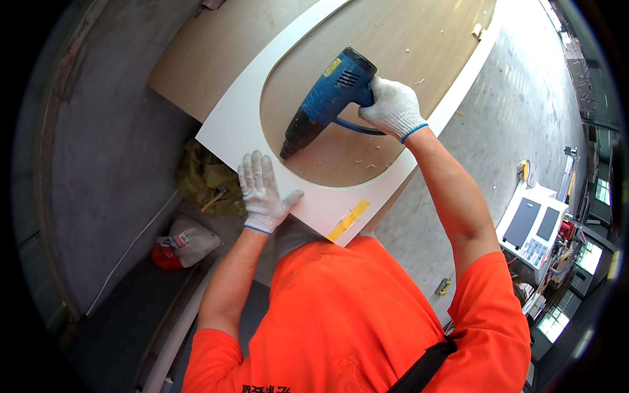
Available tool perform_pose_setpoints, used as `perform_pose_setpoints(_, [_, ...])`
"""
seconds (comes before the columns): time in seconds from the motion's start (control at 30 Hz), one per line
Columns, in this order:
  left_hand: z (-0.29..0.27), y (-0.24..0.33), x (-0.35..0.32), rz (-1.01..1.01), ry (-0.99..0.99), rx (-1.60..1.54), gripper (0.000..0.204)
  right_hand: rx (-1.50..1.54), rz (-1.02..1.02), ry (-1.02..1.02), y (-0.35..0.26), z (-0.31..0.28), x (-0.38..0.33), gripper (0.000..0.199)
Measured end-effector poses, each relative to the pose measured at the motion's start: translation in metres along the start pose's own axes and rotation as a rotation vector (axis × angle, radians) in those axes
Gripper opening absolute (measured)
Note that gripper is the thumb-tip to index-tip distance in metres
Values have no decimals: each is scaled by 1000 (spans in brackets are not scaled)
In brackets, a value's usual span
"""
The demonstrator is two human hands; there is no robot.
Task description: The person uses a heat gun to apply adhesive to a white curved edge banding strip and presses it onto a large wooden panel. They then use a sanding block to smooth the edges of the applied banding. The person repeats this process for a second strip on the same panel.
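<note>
A blue and black heat gun [327, 95] hangs over the oval cutout of a white panel [239, 108]. My right hand [393, 107], in a white knit glove, is wrapped round its handle. The nozzle points down and left, close to the cutout's inner edge. My left hand [262, 191], gloved too, lies flat on the panel's near left part with the fingers stretched forward and the thumb apart. Yellow tape with a label [348, 221] sticks to the panel's near corner. Beneath the panel is a brown board [209, 59], which shows through the cutout with small shavings on it.
A white machine with dark panels [532, 229] stands on the grey floor [495, 105] to the right. On the left, below the panel, lie a crumpled yellow-green bag [208, 180] and a white and red sack [189, 243]. A thin pale cord [131, 245] runs along there.
</note>
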State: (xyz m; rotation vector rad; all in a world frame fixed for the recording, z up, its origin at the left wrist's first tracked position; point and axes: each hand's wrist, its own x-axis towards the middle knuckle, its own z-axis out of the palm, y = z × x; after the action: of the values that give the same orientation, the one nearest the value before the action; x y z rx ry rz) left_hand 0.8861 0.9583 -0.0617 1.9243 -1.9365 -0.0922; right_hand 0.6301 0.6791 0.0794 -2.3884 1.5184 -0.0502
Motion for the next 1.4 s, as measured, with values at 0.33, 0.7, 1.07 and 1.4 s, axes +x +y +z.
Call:
perform_pose_setpoints(0.33, [0, -1, 0, -6, 3, -10, 124, -81, -21, -111, 12, -20, -3, 30])
perform_pose_setpoints(0.7, [-3, 0, 3, 0, -13, -1, 123, -99, -17, -173, 16, -20, -4, 34])
perform_pose_setpoints(1.07, [-37, -10, 11, 87, -217, -110, 142, 85, 259, -125, 109, -14, 12, 48])
perform_pose_setpoints(1.4, [-60, -38, 88, 590, -453, -183, 95, -44, -184, 392, 47, 44, -44, 14])
